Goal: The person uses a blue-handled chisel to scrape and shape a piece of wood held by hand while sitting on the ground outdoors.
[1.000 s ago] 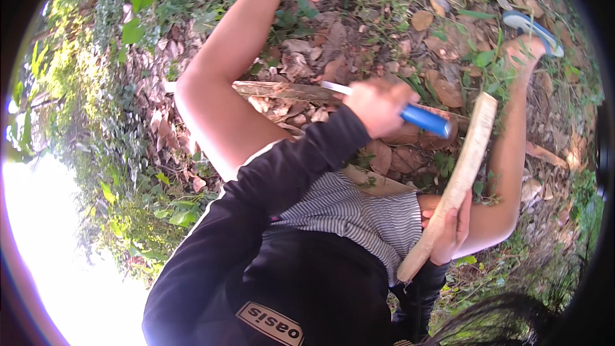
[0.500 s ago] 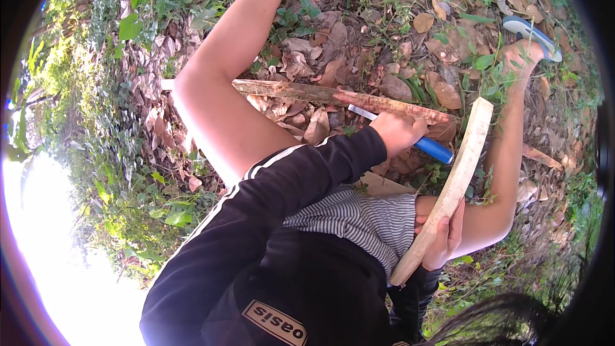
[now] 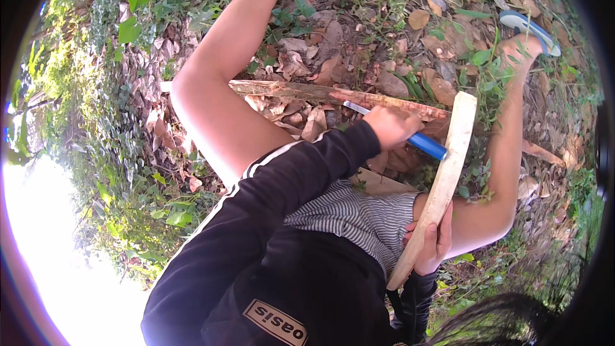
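Note:
My left hand (image 3: pixel 392 127) is closed around a blue-handled tool (image 3: pixel 427 145) with a narrow, pale, flat blade pointing up and left. The butt of the handle meets or overlaps the edge of a pale, slightly curved strip of wood (image 3: pixel 448 163); I cannot tell whether they touch. My right hand (image 3: pixel 435 243) grips the lower part of that strip, fingers on its right side and fingertips showing at its left. The strip stands slanted, its top end leaning right, over my right thigh. Part of the right palm is hidden behind the wood.
A long rough stick (image 3: pixel 301 91) with a reddish, stripped stretch lies across the ground beyond my hands. A pale board (image 3: pixel 384 182) shows between my thighs. My bent legs spread to both sides, one foot in a sandal (image 3: pixel 530 31). Dry leaves (image 3: pixel 442 86) and green plants surround me.
The wooden strip has shifted slightly left and upward, and its top end stands a little lower in tilt. Both hands and the blue-handled tool have moved slightly left with it.

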The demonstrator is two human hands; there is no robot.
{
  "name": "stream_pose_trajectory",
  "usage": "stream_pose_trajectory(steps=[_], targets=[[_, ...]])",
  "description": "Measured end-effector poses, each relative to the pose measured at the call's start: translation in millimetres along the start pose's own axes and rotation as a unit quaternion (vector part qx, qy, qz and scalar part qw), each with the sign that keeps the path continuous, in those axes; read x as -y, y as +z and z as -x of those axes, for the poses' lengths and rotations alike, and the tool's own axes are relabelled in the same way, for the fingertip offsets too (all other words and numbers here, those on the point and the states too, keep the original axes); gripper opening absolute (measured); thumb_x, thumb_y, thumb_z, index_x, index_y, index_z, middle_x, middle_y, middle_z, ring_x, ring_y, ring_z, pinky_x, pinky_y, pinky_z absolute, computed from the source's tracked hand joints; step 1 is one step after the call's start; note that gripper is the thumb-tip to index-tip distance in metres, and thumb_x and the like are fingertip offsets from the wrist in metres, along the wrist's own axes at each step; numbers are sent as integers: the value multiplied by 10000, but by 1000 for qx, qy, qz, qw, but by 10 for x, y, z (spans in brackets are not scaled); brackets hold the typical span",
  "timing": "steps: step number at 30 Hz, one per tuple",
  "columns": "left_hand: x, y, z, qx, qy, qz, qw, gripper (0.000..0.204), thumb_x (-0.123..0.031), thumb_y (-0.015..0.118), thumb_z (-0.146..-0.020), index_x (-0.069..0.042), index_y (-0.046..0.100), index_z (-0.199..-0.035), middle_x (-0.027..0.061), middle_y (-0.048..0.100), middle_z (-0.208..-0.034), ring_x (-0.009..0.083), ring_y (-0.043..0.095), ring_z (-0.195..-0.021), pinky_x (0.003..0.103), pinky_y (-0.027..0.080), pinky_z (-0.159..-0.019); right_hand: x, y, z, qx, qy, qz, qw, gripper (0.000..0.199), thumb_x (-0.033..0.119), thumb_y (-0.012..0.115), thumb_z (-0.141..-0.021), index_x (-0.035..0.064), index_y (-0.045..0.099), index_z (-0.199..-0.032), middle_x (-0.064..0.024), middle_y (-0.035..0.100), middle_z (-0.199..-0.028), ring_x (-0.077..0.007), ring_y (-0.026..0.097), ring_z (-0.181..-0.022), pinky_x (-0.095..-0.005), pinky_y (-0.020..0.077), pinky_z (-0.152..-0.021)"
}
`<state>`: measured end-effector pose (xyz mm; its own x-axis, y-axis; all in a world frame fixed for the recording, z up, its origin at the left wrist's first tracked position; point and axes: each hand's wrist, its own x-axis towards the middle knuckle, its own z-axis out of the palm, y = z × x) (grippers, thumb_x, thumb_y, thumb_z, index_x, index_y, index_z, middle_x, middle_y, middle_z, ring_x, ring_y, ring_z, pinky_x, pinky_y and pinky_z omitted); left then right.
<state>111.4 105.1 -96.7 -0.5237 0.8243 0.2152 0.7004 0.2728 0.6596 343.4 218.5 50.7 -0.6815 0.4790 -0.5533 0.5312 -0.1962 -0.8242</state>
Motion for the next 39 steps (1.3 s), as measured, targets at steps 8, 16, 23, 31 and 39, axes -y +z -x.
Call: stream_pose_trajectory(steps=[8,16,23,31,39], targets=[[7,17,-111,0,-28,-30,999,189,-186,677,-739,-87,556,-846,100,617,-642,305,653,-571,432,523,-490,-166,33,10,-75,-63,42,994,581,167,431,-998,-19,238,-1513,-162,649,-885,-164,625,-643,-260,517,-553],[62,128,-39,-7,-38,-113,993,161,-211,639,-788,-96,579,-884,87,624,-653,279,649,-566,411,521,-478,-91,-51,-13,-51,-30,22,998,581,167,444,-1002,0,240,-1520,-175,645,-971,-165,626,-639,-262,521,-546],[315,-247,21,-24,-66,-151,986,166,-220,661,-763,-108,577,-854,79,635,-679,272,665,-636,404,540,-520,56,92,-100,-132,-3,-46,990,572,151,450,-992,21,268,-1518,-123,658,-802,-133,603,-592,-240,499,-537],[-40,-126,-32,-23,-18,-96,995,223,-194,681,-724,-111,605,-916,46,617,-684,257,658,-642,390,530,-544,72,127,-201,-106,-23,-137,985,606,202,422,-993,24,213,-1533,-161,600,-739,-170,554,-570,-281,463,-525],[-38,74,-108,-65,10,-66,996,185,-195,678,-745,-99,575,-866,46,605,-700,252,652,-643,389,528,-537,-23,83,-158,-62,-52,-67,994,619,207,470,-982,9,242,-1523,-188,647,-892,-184,627,-628,-270,512,-534]])
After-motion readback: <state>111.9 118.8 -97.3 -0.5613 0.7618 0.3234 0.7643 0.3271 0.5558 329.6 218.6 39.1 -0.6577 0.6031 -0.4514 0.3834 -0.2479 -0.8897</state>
